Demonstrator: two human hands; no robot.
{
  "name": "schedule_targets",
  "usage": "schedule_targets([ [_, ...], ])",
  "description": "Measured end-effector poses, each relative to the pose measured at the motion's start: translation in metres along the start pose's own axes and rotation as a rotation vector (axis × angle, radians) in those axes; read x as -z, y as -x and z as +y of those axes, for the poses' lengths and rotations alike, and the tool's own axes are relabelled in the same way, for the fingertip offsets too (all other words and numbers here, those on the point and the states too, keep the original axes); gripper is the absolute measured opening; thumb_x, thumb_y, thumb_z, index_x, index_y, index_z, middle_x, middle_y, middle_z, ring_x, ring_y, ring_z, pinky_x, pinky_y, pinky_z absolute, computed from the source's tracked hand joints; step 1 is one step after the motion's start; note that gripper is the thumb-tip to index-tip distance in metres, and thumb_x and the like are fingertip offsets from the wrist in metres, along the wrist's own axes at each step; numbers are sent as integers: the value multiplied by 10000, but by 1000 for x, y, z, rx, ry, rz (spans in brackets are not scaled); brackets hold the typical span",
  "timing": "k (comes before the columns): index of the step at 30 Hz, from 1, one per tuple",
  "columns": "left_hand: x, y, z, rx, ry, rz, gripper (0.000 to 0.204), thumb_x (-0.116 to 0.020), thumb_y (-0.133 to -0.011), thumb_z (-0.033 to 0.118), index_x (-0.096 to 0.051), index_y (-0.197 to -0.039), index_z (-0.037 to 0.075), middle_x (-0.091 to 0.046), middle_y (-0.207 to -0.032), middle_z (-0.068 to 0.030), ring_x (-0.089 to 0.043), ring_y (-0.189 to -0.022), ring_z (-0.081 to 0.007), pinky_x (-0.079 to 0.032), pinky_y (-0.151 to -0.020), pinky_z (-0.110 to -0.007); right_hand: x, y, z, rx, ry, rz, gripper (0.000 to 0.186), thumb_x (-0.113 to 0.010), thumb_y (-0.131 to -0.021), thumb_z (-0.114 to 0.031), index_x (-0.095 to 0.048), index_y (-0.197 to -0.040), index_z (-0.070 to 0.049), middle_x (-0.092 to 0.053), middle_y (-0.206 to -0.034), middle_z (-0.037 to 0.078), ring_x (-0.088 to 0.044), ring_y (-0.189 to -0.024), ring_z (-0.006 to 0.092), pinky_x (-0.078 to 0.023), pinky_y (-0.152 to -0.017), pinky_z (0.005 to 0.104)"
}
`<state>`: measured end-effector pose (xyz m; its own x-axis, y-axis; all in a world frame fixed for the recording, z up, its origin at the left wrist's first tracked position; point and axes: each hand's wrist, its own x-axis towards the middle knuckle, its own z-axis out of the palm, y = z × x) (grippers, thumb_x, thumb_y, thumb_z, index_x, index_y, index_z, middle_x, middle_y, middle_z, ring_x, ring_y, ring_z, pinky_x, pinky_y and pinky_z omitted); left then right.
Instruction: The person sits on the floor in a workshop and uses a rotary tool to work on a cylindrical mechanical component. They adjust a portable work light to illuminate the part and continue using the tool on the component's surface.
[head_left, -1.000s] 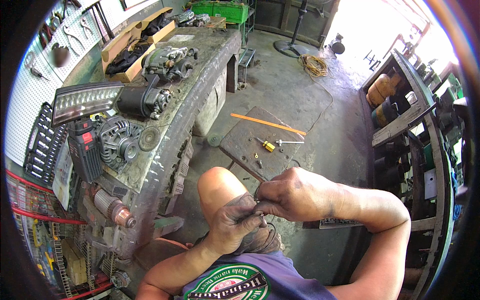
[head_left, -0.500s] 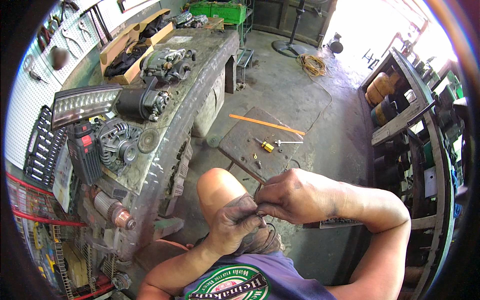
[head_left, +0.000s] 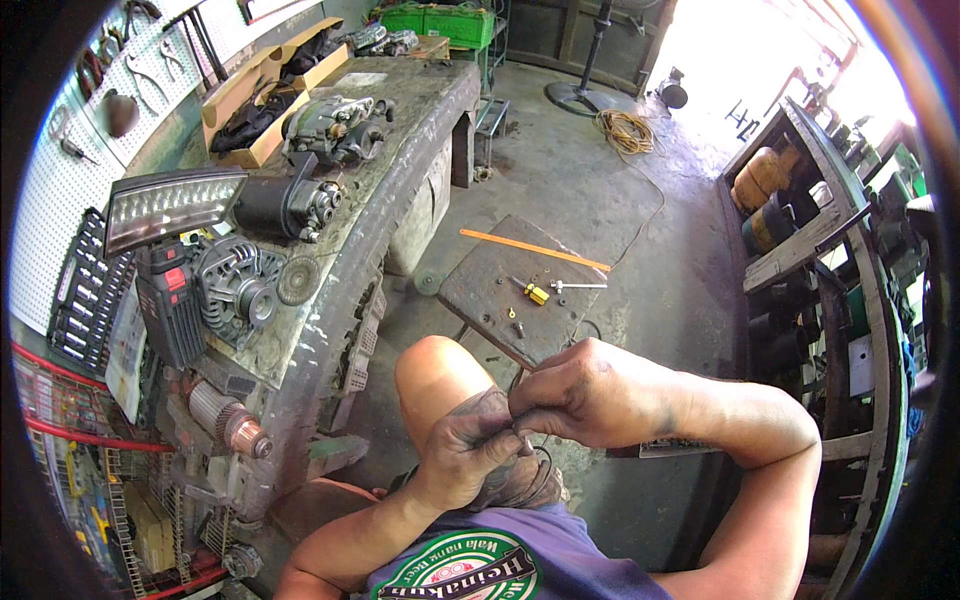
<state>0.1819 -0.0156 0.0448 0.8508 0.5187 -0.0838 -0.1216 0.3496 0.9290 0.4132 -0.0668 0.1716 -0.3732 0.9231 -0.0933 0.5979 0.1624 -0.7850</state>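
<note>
In front of my lap, my left hand (head_left: 468, 456) and my right hand (head_left: 578, 396) meet with fingers pinched closed. Whatever sits between their fingertips is hidden by thumbs and knuckles. Below them, a dark, dirty bundle (head_left: 515, 485) with a thin looped wire (head_left: 545, 462) rests against my leg. Just beyond my hands stands a low, dark-topped stool (head_left: 475, 285). On it lie an orange strip (head_left: 535, 250), a short yellow-handled screwdriver (head_left: 536, 293), a thin metal rod with a crosspiece (head_left: 582, 286) and several small fasteners (head_left: 518, 328).
The workbench (head_left: 390, 150) at left carries an alternator (head_left: 240, 288), a headlamp (head_left: 170, 208), a black battery pack (head_left: 168, 300) and open cardboard boxes (head_left: 255, 110). An armature (head_left: 232, 418) sits at its near end. A shelf rack (head_left: 850, 270) lines the right; a coiled cord (head_left: 625, 130) lies on the floor.
My right fingers have shifted very slightly against my left fingertips. Both hands stay together in nearly the same place, and the things on the stool have not moved.
</note>
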Motion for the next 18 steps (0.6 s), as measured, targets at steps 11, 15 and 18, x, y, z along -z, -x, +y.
schedule_targets([
  [11,-5,0,6,18,17,11,216,-761,-1051,217,-805,-1060,6,-787,-982,-28,-708,-954,-107,-553,-894,-278,1,1,0,61,97,46,155,-770,-978,-155,-746,-1054,-23,-724,-915,188,-730,-896,394,-591,-805,476],
  [15,-3,0,3,-9,11,16,219,-759,-1054,218,-802,-1067,4,-787,-984,-27,-707,-952,-105,-552,-890,-276,-4,-2,3,110,49,105,173,-781,-978,-170,-744,-1076,-33,-721,-898,173,-734,-882,385,-588,-787,471],
  [18,-2,1,1,14,10,14,203,-748,-1060,195,-798,-1090,0,-787,-993,-32,-706,-959,-108,-551,-896,-274,-5,4,1,-40,196,15,171,-776,-978,-155,-739,-1087,-29,-723,-903,173,-734,-887,390,-588,-792,472],
])
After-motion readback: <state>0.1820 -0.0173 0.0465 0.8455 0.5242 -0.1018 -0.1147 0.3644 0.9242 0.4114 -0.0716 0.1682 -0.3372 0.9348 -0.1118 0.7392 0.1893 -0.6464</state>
